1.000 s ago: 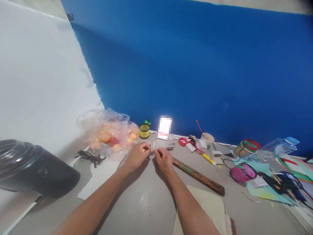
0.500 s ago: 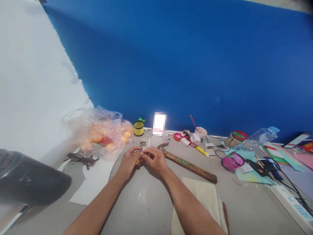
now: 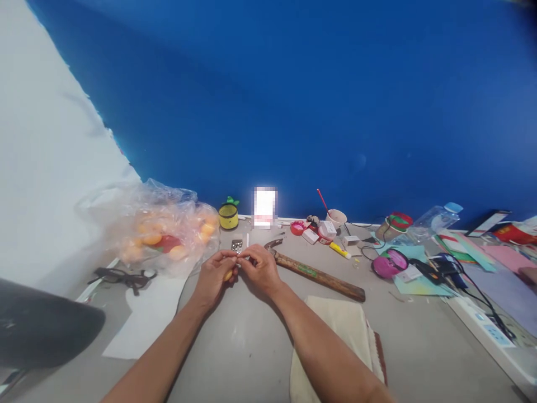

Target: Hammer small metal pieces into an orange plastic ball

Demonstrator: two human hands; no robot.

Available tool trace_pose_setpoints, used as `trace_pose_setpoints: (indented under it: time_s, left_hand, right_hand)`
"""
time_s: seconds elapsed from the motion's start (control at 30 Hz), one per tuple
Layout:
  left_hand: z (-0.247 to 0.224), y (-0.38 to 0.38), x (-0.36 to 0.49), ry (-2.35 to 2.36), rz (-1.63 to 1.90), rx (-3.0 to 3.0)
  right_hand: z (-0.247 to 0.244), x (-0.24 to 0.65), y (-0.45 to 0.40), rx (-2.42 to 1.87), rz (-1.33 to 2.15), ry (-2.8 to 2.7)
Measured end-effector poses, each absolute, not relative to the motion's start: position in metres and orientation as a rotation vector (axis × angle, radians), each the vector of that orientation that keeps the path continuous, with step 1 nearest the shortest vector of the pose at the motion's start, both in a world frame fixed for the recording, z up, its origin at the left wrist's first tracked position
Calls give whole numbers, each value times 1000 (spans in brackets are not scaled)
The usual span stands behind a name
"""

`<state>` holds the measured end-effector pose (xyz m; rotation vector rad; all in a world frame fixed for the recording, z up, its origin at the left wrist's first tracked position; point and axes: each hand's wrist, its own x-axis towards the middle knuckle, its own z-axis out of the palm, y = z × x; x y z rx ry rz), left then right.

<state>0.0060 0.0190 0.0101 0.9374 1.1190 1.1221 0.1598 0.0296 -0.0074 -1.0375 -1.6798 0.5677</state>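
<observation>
My left hand and right hand meet above the grey table, fingertips together. The left fingers are curled closed around a small yellow object; only part of it shows, below the thumb. The right thumb and forefinger are drawn narrow against the left fingertips – I cannot tell whether they grip anything, as the contact point is too small to read.

Just beyond the fingertips, a small metallic plate lies on the table. A thin white stick lies immediately to its right. The hammer rests to the right of my right hand: head near the knuckles, wooden handle running diagonally toward me. A folded beige cloth lies nearer to me, partly beneath my right forearm.

To the left, dark-framed glasses sit near a sheet of white paper. Behind them stands a clear plastic bag containing orange round items. A yellow container stands near the blue wall. To the right – beyond the hammer – are a yellow tube and a white cup holding a red stick.
</observation>
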Motion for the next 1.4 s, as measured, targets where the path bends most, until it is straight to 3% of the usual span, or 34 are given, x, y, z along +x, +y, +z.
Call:
trace_pose_setpoints:
  time_s: [0.37, 0.67, 0.77, 1.0, 1.23, 1.4]
  left_hand:
    - [15, 17, 3, 1189, 982, 1568]
    - [11, 14, 6, 1182, 1063, 1315]
    - [9, 12, 8, 1183, 1080, 1286]
    - [7, 13, 5, 1165, 1057, 1341]
    - [8, 13, 7, 1225, 1027, 1298]
    - [9, 10, 0, 1109, 1015, 1293]
  right_hand:
    - [8, 149, 16, -930, 1124, -1295]
    - [1, 153, 14, -896, 1394, -1222]
    - [-5, 149, 14, -1000, 1244, -1280]
    - [-12, 142, 7, -1521, 489, -1700]
    - [-4, 159, 19, -1919, 386, -1572]
    - [-3, 179, 29, -1735, 445, -1353]
